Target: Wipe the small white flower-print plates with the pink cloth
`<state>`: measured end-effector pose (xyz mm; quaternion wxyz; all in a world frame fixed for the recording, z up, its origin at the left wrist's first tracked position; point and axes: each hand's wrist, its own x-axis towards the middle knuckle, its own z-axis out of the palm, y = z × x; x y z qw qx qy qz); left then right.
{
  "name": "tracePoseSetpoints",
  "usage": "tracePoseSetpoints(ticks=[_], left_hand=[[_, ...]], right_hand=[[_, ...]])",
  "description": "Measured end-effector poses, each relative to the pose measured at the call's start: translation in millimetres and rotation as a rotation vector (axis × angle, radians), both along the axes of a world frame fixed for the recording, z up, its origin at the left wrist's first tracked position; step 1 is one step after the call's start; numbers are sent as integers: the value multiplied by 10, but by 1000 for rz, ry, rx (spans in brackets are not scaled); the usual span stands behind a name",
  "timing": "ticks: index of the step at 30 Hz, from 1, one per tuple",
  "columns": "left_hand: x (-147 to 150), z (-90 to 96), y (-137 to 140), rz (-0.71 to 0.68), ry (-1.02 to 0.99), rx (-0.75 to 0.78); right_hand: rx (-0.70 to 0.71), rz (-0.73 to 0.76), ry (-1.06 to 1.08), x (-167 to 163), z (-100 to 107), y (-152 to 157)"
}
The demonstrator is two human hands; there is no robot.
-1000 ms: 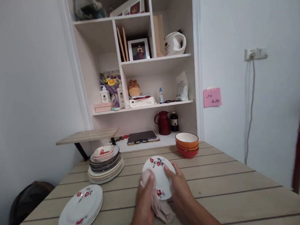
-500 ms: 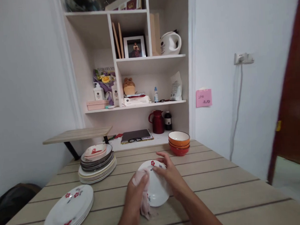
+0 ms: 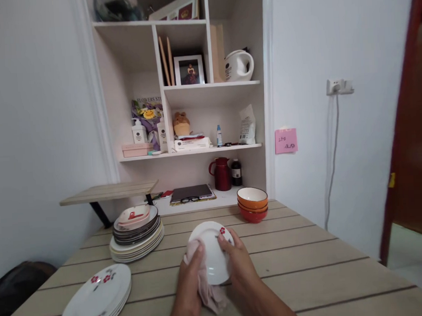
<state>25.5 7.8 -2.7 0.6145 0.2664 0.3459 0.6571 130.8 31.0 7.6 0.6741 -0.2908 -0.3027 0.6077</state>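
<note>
While the fingers of the left hand (image 3: 191,276) are closed around a pale pink cloth (image 3: 203,278) against the near-left side of a flowered plate (image 3: 211,253), those of the right hand (image 3: 241,264) grip its right edge over a slatted wooden table (image 3: 314,270). Left of the fingers sit a pile of white plates (image 3: 94,293) and, farther off, a taller stack of dishes (image 3: 137,240), with nested bowls (image 3: 252,205) beyond them to the right. Past the fingertips rise white shelves (image 3: 201,97) with a red jug (image 3: 222,174) at the bottom, and farther right a pink note (image 3: 286,141) and a socket (image 3: 340,86) are on the pale wall (image 3: 304,42).
</note>
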Motion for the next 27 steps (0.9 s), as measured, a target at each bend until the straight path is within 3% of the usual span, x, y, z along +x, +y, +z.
tracePoseSetpoints(ticks=[3,6,10,15,18,21,27], left_hand=[[49,-39,11,-42,-16,11],[44,-55,37,4,16,22],[-86,-19,47,70,110,72],[-205,15,-15,-89,252,67],[-194,7,-37,-96,289,49],[-177,7,-33,-99,260,80],[-138,12,0,-58,52,15]], right_hand=[[-52,-46,80,-5,-9,12],[-52,-9,70,29,-4,28],[14,187,-109,118,40,23],[119,152,-372,260,113,22],[131,240,-437,298,120,32],[112,268,-417,262,88,36],[94,123,-187,57,-4,0]])
